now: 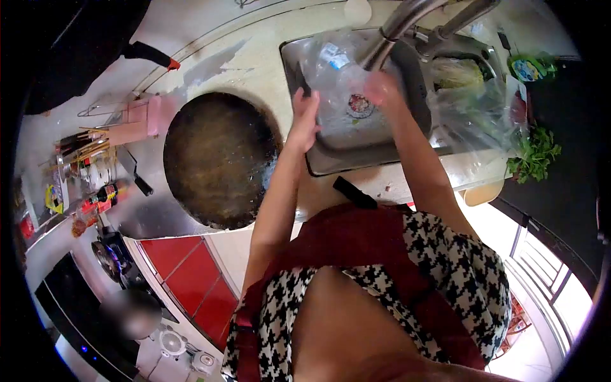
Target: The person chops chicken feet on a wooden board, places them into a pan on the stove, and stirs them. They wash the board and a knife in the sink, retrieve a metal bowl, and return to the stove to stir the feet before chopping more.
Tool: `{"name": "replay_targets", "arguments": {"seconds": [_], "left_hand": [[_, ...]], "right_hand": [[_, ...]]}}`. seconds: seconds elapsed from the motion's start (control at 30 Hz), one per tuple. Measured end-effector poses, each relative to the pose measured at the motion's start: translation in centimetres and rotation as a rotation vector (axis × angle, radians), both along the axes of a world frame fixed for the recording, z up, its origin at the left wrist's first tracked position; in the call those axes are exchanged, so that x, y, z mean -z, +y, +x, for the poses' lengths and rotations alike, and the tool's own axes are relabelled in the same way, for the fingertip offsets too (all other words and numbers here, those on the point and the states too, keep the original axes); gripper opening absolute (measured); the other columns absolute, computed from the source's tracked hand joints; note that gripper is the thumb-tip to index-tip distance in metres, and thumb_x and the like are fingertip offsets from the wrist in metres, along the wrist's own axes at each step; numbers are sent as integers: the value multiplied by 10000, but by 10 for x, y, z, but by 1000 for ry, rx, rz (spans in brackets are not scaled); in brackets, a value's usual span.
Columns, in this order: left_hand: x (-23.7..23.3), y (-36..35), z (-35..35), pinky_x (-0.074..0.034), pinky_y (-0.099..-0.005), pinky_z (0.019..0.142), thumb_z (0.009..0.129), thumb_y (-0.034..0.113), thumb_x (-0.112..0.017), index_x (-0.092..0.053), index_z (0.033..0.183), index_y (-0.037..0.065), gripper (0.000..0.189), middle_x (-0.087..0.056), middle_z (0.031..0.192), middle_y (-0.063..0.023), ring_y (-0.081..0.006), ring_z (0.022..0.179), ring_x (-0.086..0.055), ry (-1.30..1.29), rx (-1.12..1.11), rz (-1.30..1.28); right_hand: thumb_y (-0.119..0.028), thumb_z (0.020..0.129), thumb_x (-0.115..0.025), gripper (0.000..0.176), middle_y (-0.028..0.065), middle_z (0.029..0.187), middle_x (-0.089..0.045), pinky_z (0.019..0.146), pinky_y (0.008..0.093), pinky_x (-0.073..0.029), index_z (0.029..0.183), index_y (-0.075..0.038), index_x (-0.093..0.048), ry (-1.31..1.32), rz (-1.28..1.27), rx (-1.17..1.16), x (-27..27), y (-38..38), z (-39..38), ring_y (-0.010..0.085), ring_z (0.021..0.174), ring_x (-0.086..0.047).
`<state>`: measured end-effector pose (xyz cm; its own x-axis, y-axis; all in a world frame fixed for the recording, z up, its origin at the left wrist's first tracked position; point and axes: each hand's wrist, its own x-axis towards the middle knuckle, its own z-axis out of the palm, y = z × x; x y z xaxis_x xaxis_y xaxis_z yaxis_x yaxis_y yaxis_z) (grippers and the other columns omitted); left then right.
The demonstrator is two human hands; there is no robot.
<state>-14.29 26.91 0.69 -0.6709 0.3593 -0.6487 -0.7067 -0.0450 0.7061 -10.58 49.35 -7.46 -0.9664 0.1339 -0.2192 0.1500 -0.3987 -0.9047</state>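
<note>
A clear plastic bag (320, 69) with a white and blue label lies crumpled in the left part of the steel sink (347, 158). My left hand (304, 120) is over the sink's left rim beside the bag, fingers apart. Under the faucet (398, 25), my right hand (380, 89) is smeared by motion and overlaps the bag's right side; its fingers cannot be made out. Between the hands, the drain strainer (359, 106) holds reddish and pale scraps. A small green bit lies near it on the sink floor.
Left of the sink sits a large round dark board (219, 159). A black handle-like object (354, 192) lies at the counter's front edge. At right are more clear plastic bags (474, 118) and leafy greens (536, 153). A gas burner (108, 258) stands far left.
</note>
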Motion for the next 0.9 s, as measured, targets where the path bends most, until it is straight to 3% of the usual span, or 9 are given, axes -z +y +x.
{"name": "replay_targets", "arguments": {"seconds": [0.07,0.13,0.27,0.43,0.63,0.67,0.73,0.8,0.9], "left_hand": [[19,42,-12,-407,-452,888,826,460,-599,-426,1247,66,602,-515,1186,-124,-273,1076,-492,-215,-210,210],[55,75,-19,-468,-440,803,835,384,-615,-476,1179,35,509,-572,1079,-135,-269,965,-565,-92,-230,516],[48,109,-30,-497,-352,693,780,48,-613,-487,1183,19,423,-591,1052,-109,-207,881,-601,117,-85,78],[36,128,-34,-493,-322,663,685,-42,-634,-534,1089,2,418,-614,956,-101,-186,823,-599,527,95,-305],[14,135,-28,-493,-319,670,652,95,-720,-585,1029,-10,414,-635,893,-111,-188,779,-603,492,182,-310],[7,130,-28,-490,-305,657,669,103,-722,-597,996,-17,370,-636,874,-97,-176,762,-604,494,219,-355],[-5,111,-26,-483,-278,631,705,117,-727,-622,931,-33,290,-637,837,-70,-153,727,-604,483,276,-461],[8,88,-23,-488,-290,684,716,100,-714,-614,953,-26,286,-641,856,-67,-157,766,-606,508,171,-342],[17,49,-29,-489,-303,729,728,73,-695,-603,986,-9,286,-642,892,-64,-160,799,-605,421,-39,-208]], "right_hand": [[-220,837,-587,379,107,1050,-599,817,346,-455,1171,-49,-536,-298,-209,-102,-16,-13,-19,182,954,-567],[-240,827,-600,351,78,979,-608,771,350,-468,1128,-65,-557,-274,336,-99,-48,-31,-13,179,911,-574],[-253,809,-612,307,72,898,-626,723,356,-480,1056,-73,-584,-210,644,-328,-89,16,-10,235,851,-599],[-264,802,-602,314,119,964,-635,790,395,-471,1047,-66,-591,249,2173,66,-103,90,-47,312,916,-598],[-236,938,-444,521,191,1448,-214,1112,400,-113,1403,-93,-261,81,2361,-105,-59,149,-73,267,1280,-311],[-214,942,-427,454,196,1383,-317,1046,410,-251,1361,-72,-327,-170,2580,-460,-79,141,-74,273,1195,-405],[-231,879,-499,350,164,1172,-515,891,429,-428,1180,-51,-490,62,2658,-372,-114,121,-65,295,1017,-546],[-320,812,-593,351,120,1012,-618,784,448,-463,1058,-70,-588,551,2403,93,-99,134,-52,330,924,-586],[-298,842,-573,386,96,1153,-547,824,410,-448,1126,-39,-541,247,1868,37,-86,84,-30,258,952,-574]]}}
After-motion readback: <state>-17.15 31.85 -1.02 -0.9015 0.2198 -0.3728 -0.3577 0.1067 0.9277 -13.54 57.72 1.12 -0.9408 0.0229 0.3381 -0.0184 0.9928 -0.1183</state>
